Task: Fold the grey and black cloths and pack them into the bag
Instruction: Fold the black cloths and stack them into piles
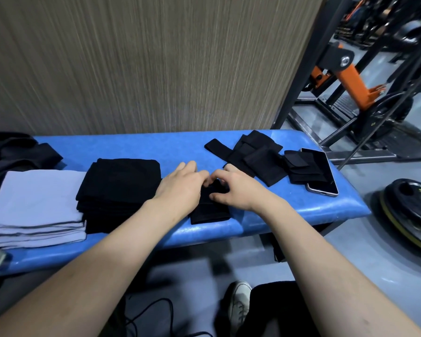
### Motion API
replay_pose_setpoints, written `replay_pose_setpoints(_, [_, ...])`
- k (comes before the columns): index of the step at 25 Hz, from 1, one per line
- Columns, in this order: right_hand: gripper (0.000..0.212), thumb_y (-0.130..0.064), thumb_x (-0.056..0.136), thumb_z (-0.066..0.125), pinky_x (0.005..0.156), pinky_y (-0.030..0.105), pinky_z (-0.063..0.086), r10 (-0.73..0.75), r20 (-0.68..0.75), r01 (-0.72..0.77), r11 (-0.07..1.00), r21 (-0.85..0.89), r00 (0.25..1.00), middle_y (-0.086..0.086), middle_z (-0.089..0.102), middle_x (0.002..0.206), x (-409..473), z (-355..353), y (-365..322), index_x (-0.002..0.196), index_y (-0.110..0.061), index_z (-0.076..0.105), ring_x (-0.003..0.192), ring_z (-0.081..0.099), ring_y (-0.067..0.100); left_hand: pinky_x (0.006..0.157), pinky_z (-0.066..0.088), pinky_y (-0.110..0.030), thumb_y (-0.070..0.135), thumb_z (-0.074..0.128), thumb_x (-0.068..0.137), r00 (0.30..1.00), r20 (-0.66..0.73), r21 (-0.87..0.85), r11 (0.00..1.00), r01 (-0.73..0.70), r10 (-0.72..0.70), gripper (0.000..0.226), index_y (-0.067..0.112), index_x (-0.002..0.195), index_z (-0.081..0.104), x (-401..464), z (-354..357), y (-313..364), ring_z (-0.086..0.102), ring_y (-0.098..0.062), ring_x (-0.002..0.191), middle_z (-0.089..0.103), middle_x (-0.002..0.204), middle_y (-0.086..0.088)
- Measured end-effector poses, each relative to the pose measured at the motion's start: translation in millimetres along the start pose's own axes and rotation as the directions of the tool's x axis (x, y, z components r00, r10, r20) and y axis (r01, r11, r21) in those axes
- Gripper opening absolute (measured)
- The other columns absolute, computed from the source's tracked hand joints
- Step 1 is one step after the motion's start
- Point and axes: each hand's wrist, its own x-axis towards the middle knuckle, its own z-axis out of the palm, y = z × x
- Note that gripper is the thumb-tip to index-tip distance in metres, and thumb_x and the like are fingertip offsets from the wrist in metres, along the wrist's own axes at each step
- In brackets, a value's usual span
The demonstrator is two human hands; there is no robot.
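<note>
Both hands meet at the bench's [136, 147] centre on a small black cloth [210, 210], its long axis running twelve to six. The left hand [180, 188] and right hand [231, 188] each pinch its far end with curled fingers, equally near. Folded stacks lie toward nine o'clock.

Both my bare forearms reach forward and angle inward, so my hands meet almost fingertip to fingertip. My left hand [180, 184] lies palm down with its fingers curled at the tips. My right hand [232, 187] is palm down too, fingers bent, thumb tucked beneath
</note>
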Motion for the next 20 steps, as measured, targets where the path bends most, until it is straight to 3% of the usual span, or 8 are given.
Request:
replay_pose_setpoints(5, [0.035, -0.041, 0.084, 0.074, 0.081, 0.035, 0.049, -0.012, -0.013, 0.012, 1.000, 0.011, 1.000, -0.003, 0.045, 0.099, -6, -2, 1, 0.116, -0.030, 0.063, 0.086, 0.050, 0.010, 0.069, 0.036, -0.031, 0.019, 0.049, 0.095, 1.000, 0.020, -0.040, 0.999, -0.005, 0.005, 0.013, 0.027, 0.094, 0.059, 3, 3, 2, 0.052, -0.019, 0.099, 0.047, 0.097, 0.005])
replay_pose_setpoints(9, [0.025, -0.043, 0.087, 0.070, 0.078, 0.035, 0.052, 0.050, -0.167, -0.040, 0.997, 0.059, 0.985, -0.010, 0.052, 0.096, -12, -13, 13, 0.108, -0.032, 0.064, 0.081, 0.053, 0.006, 0.078, 0.037, -0.030, 0.031, 0.049, 0.097, 0.996, -0.092, -0.029, 1.000, -0.003, 0.001, 0.013, 0.031, 0.105, 0.059, 8, 1, 5, 0.049, -0.016, 0.108, 0.050, 0.104, 0.008])
replay_pose_setpoints(13, [0.031, -0.040, 0.088, 0.069, 0.078, 0.034, 0.048, 0.166, -0.358, -0.206, 0.975, -0.077, 0.919, -0.006, 0.052, 0.107, -20, -31, 45, 0.115, -0.027, 0.062, 0.098, 0.054, 0.016, 0.084, 0.037, -0.029, 0.034, 0.050, 0.097, 0.980, -0.201, -0.078, 0.997, -0.021, 0.005, 0.020, 0.030, 0.115, 0.057, 18, 2, 10, 0.047, -0.016, 0.106, 0.051, 0.109, 0.009])
replay_pose_setpoints(16, [0.043, -0.042, 0.086, 0.071, 0.084, 0.039, 0.048, 0.246, -0.365, -0.330, 0.926, -0.186, 0.898, 0.001, 0.051, 0.118, -22, -36, 68, 0.122, -0.023, 0.058, 0.109, 0.050, 0.025, 0.089, 0.039, -0.029, 0.036, 0.052, 0.096, 0.977, -0.210, -0.082, 0.996, -0.043, 0.025, 0.023, 0.029, 0.117, 0.058, 26, 8, 17, 0.047, -0.016, 0.106, 0.051, 0.111, 0.009])
replay_pose_setpoints(20, [0.050, -0.046, 0.086, 0.069, 0.085, 0.038, 0.048, 0.316, -0.328, -0.401, 0.886, -0.234, 0.890, 0.004, 0.048, 0.125, -19, -30, 75, 0.128, -0.023, 0.054, 0.109, 0.050, 0.029, 0.088, 0.038, -0.029, 0.038, 0.054, 0.094, 0.975, -0.219, -0.117, 0.991, -0.058, 0.031, 0.022, 0.030, 0.115, 0.058, 36, 17, 27, 0.047, -0.015, 0.104, 0.051, 0.112, 0.011])
